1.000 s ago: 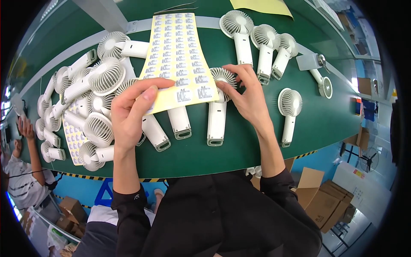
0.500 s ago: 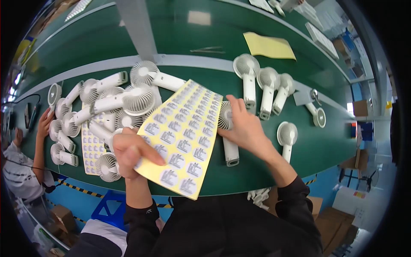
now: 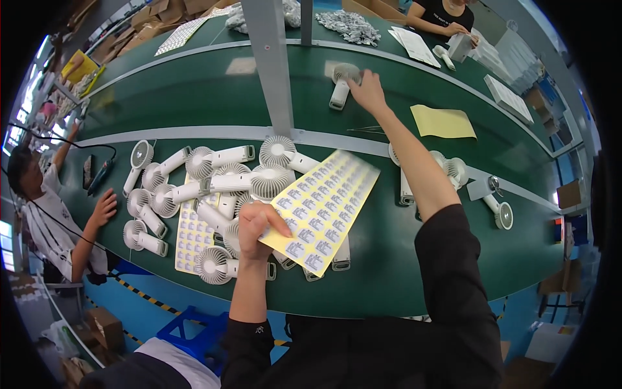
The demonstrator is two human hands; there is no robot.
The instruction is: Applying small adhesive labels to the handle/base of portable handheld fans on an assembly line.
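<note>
My left hand (image 3: 254, 230) pinches the lower left corner of a yellow sheet (image 3: 322, 214) covered with rows of round printed labels, the thumb lying over its face. The sheet is tilted above the bench, its far corner blurred. My right arm reaches far forward. There my right hand (image 3: 370, 91) grips the right side of the round head of a white handheld fan (image 3: 339, 94), whose handle points toward me. Left of the sheet is a heap of similar fans (image 3: 269, 181). Handle ends (image 3: 341, 256) poke out from under the sheet, their heads hidden.
A second label sheet (image 3: 189, 243) lies under the heap. More fans (image 3: 457, 170) are partly behind my right forearm. A grey post (image 3: 271, 71) rises from the metal rail (image 3: 194, 133). Tweezers (image 3: 367, 129) and yellow paper (image 3: 443, 122) lie beyond. Co-workers sit left (image 3: 55, 220) and far right (image 3: 440, 18).
My right hand has gone from beside the label sheet to the far side of the rail, where a fan now is. My left hand keeps the sheet. The view has tilted up.
</note>
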